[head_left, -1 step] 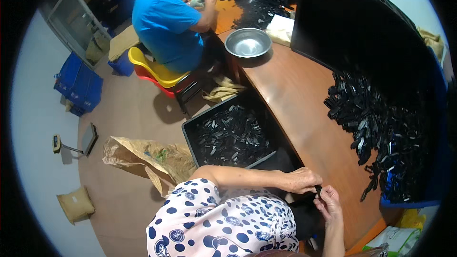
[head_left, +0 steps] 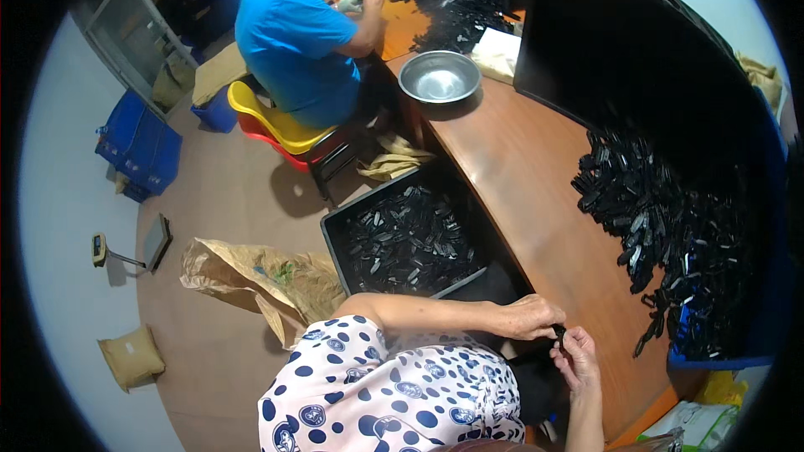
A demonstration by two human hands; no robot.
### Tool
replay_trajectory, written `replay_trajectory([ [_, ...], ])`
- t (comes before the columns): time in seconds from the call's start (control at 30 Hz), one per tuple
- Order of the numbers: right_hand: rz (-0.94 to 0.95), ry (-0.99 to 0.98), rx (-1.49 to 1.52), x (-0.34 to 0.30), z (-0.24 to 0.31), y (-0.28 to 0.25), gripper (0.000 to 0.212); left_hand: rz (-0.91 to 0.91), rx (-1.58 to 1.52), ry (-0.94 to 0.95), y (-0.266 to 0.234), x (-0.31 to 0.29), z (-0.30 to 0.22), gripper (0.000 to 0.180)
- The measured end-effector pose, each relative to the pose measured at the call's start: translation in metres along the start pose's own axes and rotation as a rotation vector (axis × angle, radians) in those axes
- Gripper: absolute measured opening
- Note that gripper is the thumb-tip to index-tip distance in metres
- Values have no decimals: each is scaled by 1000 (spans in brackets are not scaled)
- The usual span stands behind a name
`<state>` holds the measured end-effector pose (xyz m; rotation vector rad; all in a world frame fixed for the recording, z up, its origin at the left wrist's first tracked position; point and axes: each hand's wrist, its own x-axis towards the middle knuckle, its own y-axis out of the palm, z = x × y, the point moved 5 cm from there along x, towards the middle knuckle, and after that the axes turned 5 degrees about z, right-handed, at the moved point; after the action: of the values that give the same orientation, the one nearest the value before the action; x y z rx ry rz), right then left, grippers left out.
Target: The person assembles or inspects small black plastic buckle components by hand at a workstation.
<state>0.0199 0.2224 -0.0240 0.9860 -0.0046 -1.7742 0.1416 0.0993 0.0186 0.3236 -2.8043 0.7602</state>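
My left hand (head_left: 532,318) and my right hand (head_left: 575,356) meet just over the near edge of the wooden table (head_left: 536,176). Pinched between their fingertips is a small black piece (head_left: 559,332), mostly covered by the fingers, so its exact kind is hidden. On the table to the right lies a heap of small, elongated black pieces (head_left: 624,192), spilling down from a blue bin (head_left: 729,362). Left of the table, a black crate (head_left: 335,238) holds many similar dark pieces, some of them shiny.
A metal bowl (head_left: 440,77) stands farther along the table, beside a big black screen-like panel (head_left: 628,42). A co-worker in a blue shirt (head_left: 293,50) sits on a yellow chair (head_left: 251,109). An open brown paper sack (head_left: 251,276) lies by the crate; blue bins (head_left: 138,146) stand at the left wall.
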Motion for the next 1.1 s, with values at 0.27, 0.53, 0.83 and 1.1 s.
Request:
replay_trajectory([
  [0.27,503,-6,77,28,-3,66,55,-250,-981,-386,2,-27,47,18],
  [0.53,460,-40,-17,63,-9,118,30,-474,-917,-503,-41,-62,28,26],
  [0.83,-200,-226,-545,27,30,18,43,-398,607,-457,-133,-70,29,39],
  [1.1,-960,-562,-827,-61,79,-123,29,-164,673,-129,-77,150,71,19],
])
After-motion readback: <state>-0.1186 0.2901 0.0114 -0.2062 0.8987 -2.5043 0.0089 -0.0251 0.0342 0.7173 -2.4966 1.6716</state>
